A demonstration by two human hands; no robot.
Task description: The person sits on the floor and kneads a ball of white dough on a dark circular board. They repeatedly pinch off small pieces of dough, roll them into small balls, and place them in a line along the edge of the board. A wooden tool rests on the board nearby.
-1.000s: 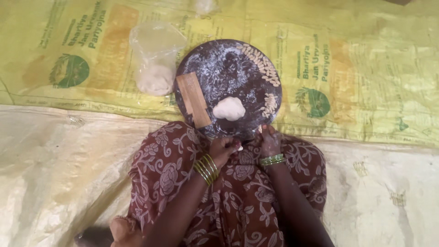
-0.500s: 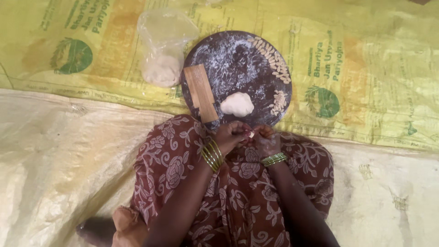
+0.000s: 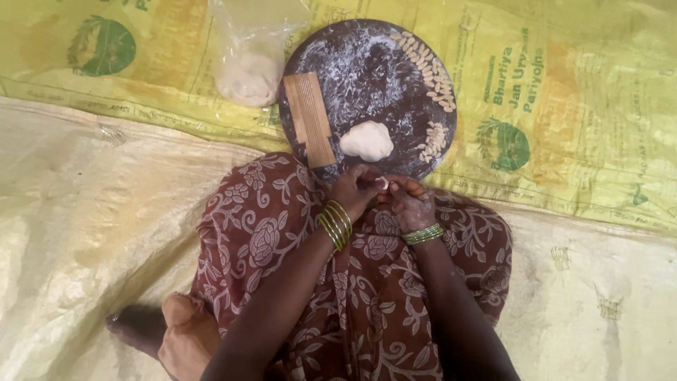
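Pinching small white dough bit (image 3: 381,183): left hand (image 3: 352,194) and right hand (image 3: 409,203) meet fingertip to fingertip over lap, both closed narrow on it, just short of near rim of round dark floured board (image 3: 367,67).

Risk, judged: soft tacky bit smears or drops onto brown floral cloth (image 3: 275,226); lint pickup.

On board: ribbed wooden comb-like block (image 3: 310,128), smooth white dough lump (image 3: 367,140), rows of small ridged pale pieces (image 3: 431,70); crowding could squash them.

Beyond: clear plastic bag of dough (image 3: 248,70), yellow woven sacking (image 3: 599,92).

Soft, even daylight falls over my lap, warm and yellowish off the plastic sheet (image 3: 578,92), with no hard shadows. My fingers (image 3: 381,185) look slightly blurred, and the sheet's far corners go soft and washed out.
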